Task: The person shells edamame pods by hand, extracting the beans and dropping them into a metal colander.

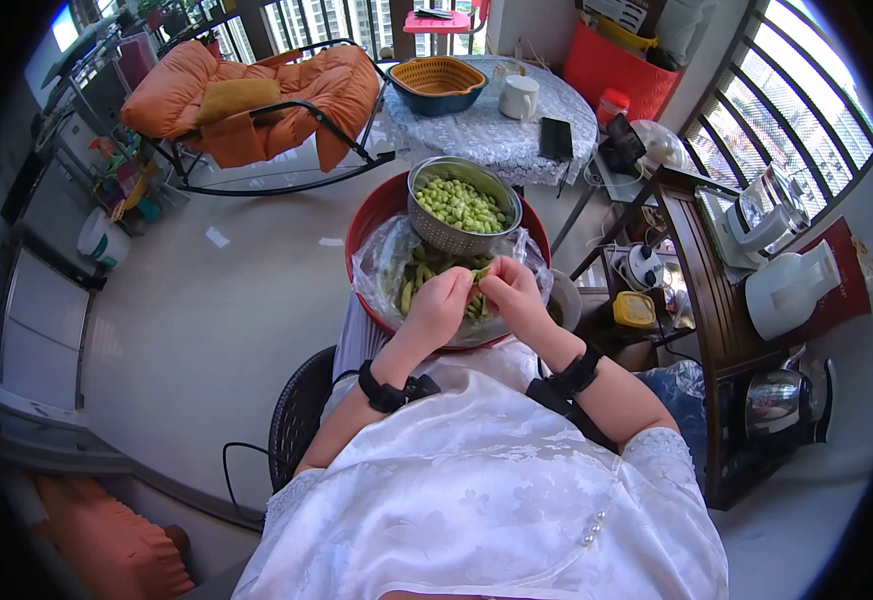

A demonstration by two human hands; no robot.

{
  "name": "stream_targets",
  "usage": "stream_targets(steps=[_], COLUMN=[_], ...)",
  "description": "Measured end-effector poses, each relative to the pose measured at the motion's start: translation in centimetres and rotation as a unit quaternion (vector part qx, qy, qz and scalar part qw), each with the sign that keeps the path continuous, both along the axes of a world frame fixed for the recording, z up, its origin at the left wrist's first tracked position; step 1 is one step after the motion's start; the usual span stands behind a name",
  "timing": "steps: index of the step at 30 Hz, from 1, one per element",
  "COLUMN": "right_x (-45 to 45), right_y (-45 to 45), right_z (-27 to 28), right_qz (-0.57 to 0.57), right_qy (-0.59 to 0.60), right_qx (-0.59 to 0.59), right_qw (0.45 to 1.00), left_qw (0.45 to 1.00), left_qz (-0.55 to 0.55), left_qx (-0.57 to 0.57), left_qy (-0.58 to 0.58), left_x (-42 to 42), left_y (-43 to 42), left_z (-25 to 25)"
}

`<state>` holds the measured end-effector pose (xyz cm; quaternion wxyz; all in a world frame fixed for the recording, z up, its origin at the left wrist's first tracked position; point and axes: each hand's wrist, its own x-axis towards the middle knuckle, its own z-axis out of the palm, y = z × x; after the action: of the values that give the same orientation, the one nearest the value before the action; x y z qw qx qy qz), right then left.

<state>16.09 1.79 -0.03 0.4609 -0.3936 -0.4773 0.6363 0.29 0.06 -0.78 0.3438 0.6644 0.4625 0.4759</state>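
Head view: our left hand [442, 303] and right hand [517, 300] pinched a green pod [479, 276] above the red basin [365, 217], over other pods [418, 274] in a plastic bag [381, 262]. A colander [441, 234] of beans [462, 204] blocked the far side, near the lace-covered table [417, 138]. A wooden rack [703, 290] edged our right; open floor [207, 290] stretched left toward the rocking chair [329, 95].

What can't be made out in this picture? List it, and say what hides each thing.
All in the head view:
- Most of the pod: covered by the left hand and right hand.
- Bottom of the red tub: under the bag and strainer.
- Inside of the blue basin: hidden by the orange basket.
- Most of the black chair: behind the person's body and clothes.
- Rest of the orange cloth: cut off by the dark lens edge.
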Motion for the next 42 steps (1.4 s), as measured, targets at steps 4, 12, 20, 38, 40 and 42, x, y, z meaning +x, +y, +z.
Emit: stream_targets(steps=[4, 12, 20, 38, 40, 42], right_x=[0.2, 0.7, 1.0, 1.5, 1.7, 1.5], right_y=[0.6, 1.0, 1.1, 1.8, 2.1, 1.8], right_z=[-1.0, -0.8, -0.1, -0.6, -1.3, -1.1], right_qz=[0.004, 0.01, 0.042, 0.107, 0.109, 0.112], right_qy=[-0.049, -0.09, -0.066, -0.06, -0.075, -0.091], right_qx=[0.06, 0.116, 0.072, 0.05, 0.056, 0.061], right_qw=[0.997, 0.989, 0.994, 0.991, 0.99, 0.988], left_qw=[0.969, 0.954, 0.971, 0.99, 0.989, 0.987], left_qz=[-0.089, -0.101, -0.092, -0.019, -0.022, -0.024], left_qx=[-0.175, -0.225, -0.191, -0.136, -0.146, -0.157], left_qy=[-0.152, -0.171, -0.11, -0.022, -0.019, -0.016], left_x=[-0.7, -0.7, -0.8, -0.6, -0.7, -0.8], left_y=[0.4, 0.5, 0.6, 0.5, 0.7, 0.7], left_z=[0.1, 0.2, 0.3, -0.1, -0.3, -0.2])
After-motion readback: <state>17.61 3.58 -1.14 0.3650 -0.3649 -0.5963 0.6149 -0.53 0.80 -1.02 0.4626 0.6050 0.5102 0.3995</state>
